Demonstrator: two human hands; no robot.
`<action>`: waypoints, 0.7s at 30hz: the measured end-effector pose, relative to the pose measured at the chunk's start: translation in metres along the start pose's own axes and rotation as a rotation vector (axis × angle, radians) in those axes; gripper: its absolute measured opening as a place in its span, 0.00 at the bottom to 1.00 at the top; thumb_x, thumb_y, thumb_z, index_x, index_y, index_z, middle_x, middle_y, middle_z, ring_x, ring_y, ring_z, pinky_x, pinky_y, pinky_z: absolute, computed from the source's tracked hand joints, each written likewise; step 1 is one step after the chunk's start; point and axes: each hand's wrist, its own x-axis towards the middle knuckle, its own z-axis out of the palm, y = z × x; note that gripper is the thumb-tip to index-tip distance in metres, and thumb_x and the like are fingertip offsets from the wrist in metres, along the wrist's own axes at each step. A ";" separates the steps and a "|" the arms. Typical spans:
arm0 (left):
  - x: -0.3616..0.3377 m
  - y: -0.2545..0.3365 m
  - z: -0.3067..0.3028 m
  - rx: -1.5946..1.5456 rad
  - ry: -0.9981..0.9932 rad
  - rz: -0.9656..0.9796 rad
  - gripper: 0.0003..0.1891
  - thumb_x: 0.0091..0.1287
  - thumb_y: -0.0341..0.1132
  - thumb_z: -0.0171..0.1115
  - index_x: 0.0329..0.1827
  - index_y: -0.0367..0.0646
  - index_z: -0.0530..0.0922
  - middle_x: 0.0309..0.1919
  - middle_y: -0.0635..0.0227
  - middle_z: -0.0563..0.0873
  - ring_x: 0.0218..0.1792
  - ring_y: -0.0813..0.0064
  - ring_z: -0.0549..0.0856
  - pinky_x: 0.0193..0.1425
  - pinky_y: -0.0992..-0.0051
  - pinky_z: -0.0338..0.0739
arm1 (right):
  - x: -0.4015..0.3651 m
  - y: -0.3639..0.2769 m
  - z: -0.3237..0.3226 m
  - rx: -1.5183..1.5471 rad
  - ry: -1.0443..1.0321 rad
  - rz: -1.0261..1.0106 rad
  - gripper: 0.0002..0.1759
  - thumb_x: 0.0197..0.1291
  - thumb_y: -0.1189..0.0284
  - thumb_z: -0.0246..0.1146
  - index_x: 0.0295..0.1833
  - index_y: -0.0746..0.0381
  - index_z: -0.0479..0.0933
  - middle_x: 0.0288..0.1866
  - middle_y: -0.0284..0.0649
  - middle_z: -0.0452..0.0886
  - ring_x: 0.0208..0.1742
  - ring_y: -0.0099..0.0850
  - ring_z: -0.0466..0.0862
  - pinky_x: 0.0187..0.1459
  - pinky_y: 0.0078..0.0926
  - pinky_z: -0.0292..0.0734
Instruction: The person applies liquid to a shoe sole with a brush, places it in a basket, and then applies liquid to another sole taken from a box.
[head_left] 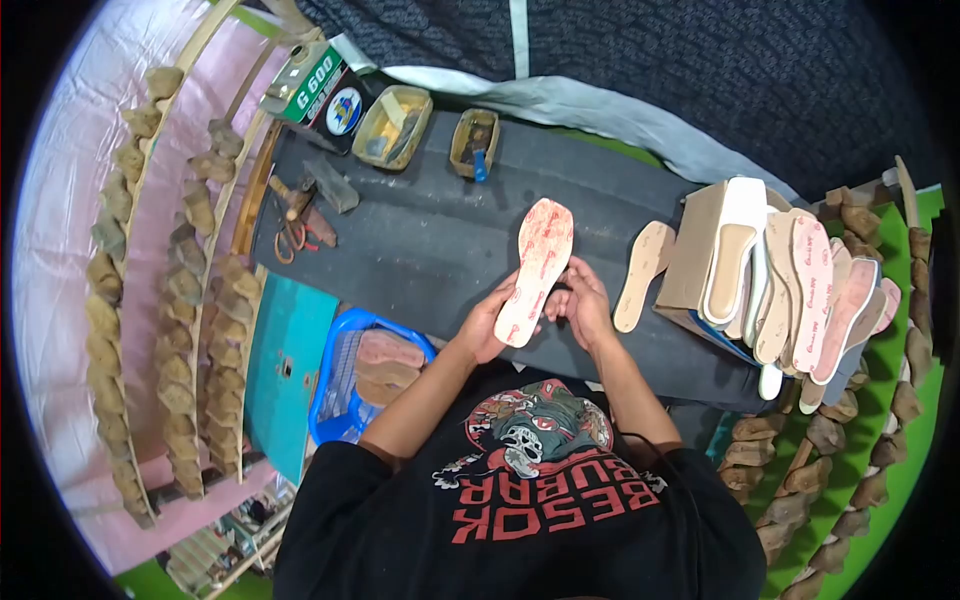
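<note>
My left hand point(484, 326) is closed on the lower left edge of a shoe insole point(541, 262), thumb at the side and fingers passing behind it. The insole is pale with red printing and is raised above the dark worktable, toe end away from me. My right hand point(584, 305) is at its right edge with curled fingers, partly behind the insole; the fingertips there are partly hidden. To the right, a single tan insole point(644, 275) lies on the table beside a cardboard box point(690, 250).
Several insoles point(812, 290) stand by the box at right. A tin can point(320, 98), a yellow tub point(393, 127), a small container point(474, 142) and orange-handled scissors point(290, 240) are on the worktable point(420, 240). A blue basket point(330, 390) sits left; shoe-last racks point(180, 290) flank both sides.
</note>
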 end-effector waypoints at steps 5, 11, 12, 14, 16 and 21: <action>-0.019 -0.011 0.017 -0.016 0.054 0.179 0.31 0.82 0.38 0.49 0.86 0.44 0.56 0.67 0.61 0.82 0.62 0.67 0.85 0.67 0.60 0.82 | -0.004 0.002 0.008 -0.117 -0.107 -0.011 0.16 0.85 0.68 0.46 0.68 0.66 0.67 0.46 0.45 0.82 0.26 0.29 0.85 0.27 0.25 0.82; -0.064 -0.020 -0.009 0.065 0.147 0.148 0.28 0.81 0.35 0.52 0.82 0.39 0.64 0.65 0.61 0.84 0.61 0.70 0.87 0.67 0.67 0.82 | -0.015 0.021 0.024 -0.348 -0.205 0.074 0.15 0.84 0.68 0.48 0.64 0.66 0.68 0.39 0.42 0.84 0.21 0.28 0.83 0.23 0.24 0.81; -0.073 -0.021 -0.010 0.014 0.169 0.164 0.26 0.80 0.34 0.53 0.79 0.38 0.67 0.62 0.60 0.86 0.59 0.69 0.88 0.65 0.67 0.83 | -0.016 0.033 0.026 -0.368 -0.213 0.081 0.15 0.84 0.68 0.47 0.65 0.66 0.69 0.38 0.42 0.84 0.22 0.28 0.83 0.24 0.24 0.81; -0.085 -0.031 -0.030 -0.023 0.163 0.217 0.24 0.80 0.33 0.53 0.78 0.37 0.68 0.60 0.59 0.86 0.57 0.69 0.88 0.64 0.67 0.83 | -0.021 0.058 0.030 -0.408 -0.232 0.087 0.15 0.85 0.69 0.47 0.66 0.67 0.69 0.38 0.43 0.83 0.24 0.27 0.84 0.26 0.24 0.81; -0.094 -0.038 -0.051 -0.108 0.236 0.280 0.22 0.80 0.31 0.52 0.74 0.35 0.71 0.57 0.56 0.87 0.53 0.68 0.90 0.61 0.66 0.85 | -0.026 0.084 0.045 -0.416 -0.216 0.073 0.16 0.84 0.72 0.48 0.67 0.68 0.69 0.40 0.42 0.84 0.26 0.26 0.84 0.29 0.24 0.82; -0.146 -0.042 -0.108 -0.205 0.212 0.384 0.22 0.81 0.30 0.53 0.76 0.37 0.69 0.60 0.56 0.87 0.54 0.63 0.90 0.61 0.63 0.86 | -0.035 0.128 0.103 -0.548 -0.291 0.092 0.23 0.74 0.81 0.51 0.73 0.69 0.68 0.48 0.41 0.83 0.32 0.24 0.82 0.34 0.24 0.79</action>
